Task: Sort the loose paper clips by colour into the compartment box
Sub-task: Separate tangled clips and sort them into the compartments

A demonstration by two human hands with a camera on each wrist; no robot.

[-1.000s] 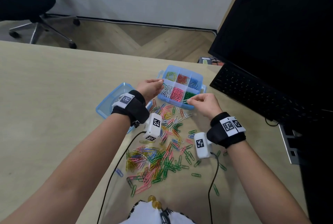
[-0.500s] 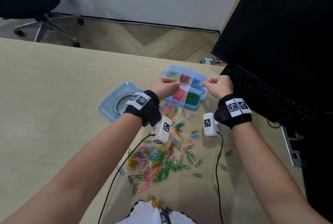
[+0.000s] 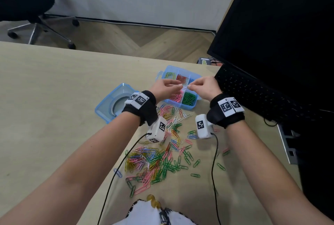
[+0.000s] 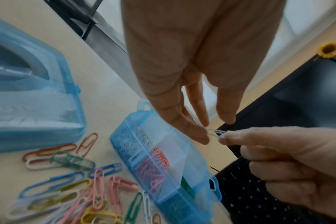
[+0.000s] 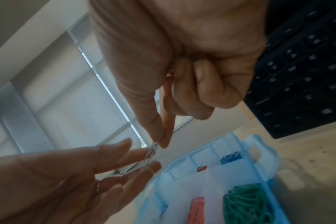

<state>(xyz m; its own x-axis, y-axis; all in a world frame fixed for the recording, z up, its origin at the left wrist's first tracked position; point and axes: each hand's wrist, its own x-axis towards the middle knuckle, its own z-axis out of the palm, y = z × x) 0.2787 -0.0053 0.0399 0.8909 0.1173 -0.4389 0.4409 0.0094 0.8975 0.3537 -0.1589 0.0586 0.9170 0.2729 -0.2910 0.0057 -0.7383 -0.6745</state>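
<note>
R hand (image 3: 205,87) pinches one end of a thin white wire paper clip (image 4: 216,133) betw. thumb and forefinger, other fingers curled in. L hand (image 3: 167,89) meets it with near-straight, relaxed fingers: fingertips (image 4: 199,133) touch the clip's free end, not clearly gripping it. Clip is held in the air above the pale-blue translucent plastic compartment box (image 3: 196,78), over its middle.

Change: a second ago the hands were apart, L at the box's near-left corner, R low at the near edge by the green cell; half a sec. ago both had lifted over the box; now they meet. Reads as a hand-to-hand pass, or the pulling apart of linked clips; cannot tell which. The clip is thus not yet sorted.

Box contents: yellow, red, blue in far row; white (seen from the L wrist), pink, green in near row. Judged dest.: white cell, below the L hand.

Nearer on the pale wooden bench (image 3: 54,116): scattered heap of mixed-colour loose clips (image 3: 155,161), so much sorting remains. Box's blue lid (image 3: 108,109) lies left of it; black keyboard (image 3: 262,94) to the right.
</note>
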